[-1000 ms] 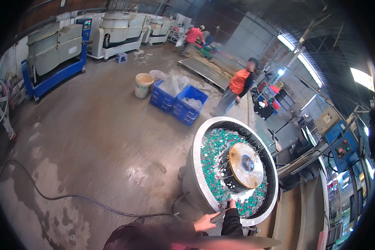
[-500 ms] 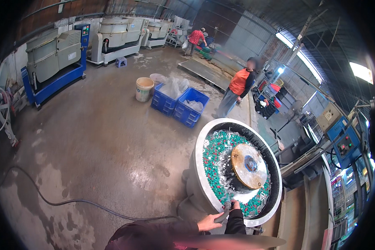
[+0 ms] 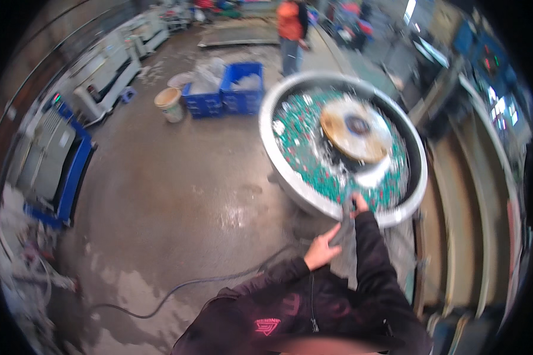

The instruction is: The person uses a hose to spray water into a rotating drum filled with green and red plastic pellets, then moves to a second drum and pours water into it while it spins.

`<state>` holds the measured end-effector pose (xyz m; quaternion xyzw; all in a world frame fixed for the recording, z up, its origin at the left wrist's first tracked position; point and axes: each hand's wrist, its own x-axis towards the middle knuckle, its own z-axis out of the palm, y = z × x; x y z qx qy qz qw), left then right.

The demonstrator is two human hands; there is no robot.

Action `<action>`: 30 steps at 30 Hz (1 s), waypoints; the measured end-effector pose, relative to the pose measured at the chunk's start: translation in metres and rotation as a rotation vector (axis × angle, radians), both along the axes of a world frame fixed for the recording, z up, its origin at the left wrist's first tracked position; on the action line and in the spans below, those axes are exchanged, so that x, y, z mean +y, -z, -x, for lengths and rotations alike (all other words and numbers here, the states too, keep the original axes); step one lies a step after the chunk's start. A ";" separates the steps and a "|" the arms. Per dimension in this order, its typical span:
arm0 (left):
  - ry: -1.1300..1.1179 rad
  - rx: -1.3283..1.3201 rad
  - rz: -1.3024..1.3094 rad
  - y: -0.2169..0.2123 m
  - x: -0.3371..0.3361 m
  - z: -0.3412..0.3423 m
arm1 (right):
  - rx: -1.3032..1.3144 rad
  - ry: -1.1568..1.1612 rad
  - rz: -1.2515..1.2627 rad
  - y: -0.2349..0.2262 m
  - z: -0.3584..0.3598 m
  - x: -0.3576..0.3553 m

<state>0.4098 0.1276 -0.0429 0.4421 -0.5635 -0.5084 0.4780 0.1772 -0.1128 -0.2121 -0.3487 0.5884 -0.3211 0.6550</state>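
A wide round vibratory tumbler bowl (image 3: 272, 151) stands ahead of me. Green pieces (image 3: 305, 168), with red and clear ones among them, fill the ring around its rusty-edged central disc (image 3: 337, 130). A dark grey hose (image 3: 346, 220) comes up over the bowl's near rim. My right hand (image 3: 360, 203) is closed around it close to its end, above the pieces. Lower down, just outside the rim, my left hand (image 3: 323, 249) grips the same hose, with some fingers hidden. White foam or water (image 3: 373, 174) lies beside the central disc. Motion blurs the picture.
Two blue crates (image 3: 243, 106) with clear plastic bags and a cream bucket (image 3: 170, 106) stand on the wet floor. A person in orange (image 3: 289, 26) is beyond the bowl. A black cable (image 3: 166, 296) crosses the floor at left. Curved metal channels (image 3: 465, 213) lie at right.
My view has tilted down and shifted, so the bowl, crates and person sit higher in the picture and more of my sleeves shows. Both hands stay on the hose at the near rim.
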 end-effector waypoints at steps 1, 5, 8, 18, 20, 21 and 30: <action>0.039 -0.041 -0.116 0.001 0.000 0.004 | 0.047 0.024 -0.099 -0.007 -0.004 0.002; 0.001 0.053 -0.093 -0.005 -0.002 0.021 | -0.258 0.186 -0.152 -0.043 -0.022 0.010; -0.041 0.078 -0.101 -0.011 0.000 0.029 | -0.245 0.230 -0.261 -0.058 -0.049 0.003; -0.193 0.115 -0.246 -0.003 0.010 0.061 | -0.209 0.130 -0.273 -0.067 -0.066 0.006; -0.163 0.130 -0.265 -0.004 0.008 0.073 | -0.198 0.147 -0.271 -0.067 -0.044 0.008; -0.147 0.141 -0.262 -0.005 0.007 0.078 | -0.218 0.132 -0.289 -0.066 -0.033 0.007; -0.108 -0.014 -0.353 -0.017 -0.002 0.096 | -0.246 0.159 -0.337 -0.029 -0.004 -0.009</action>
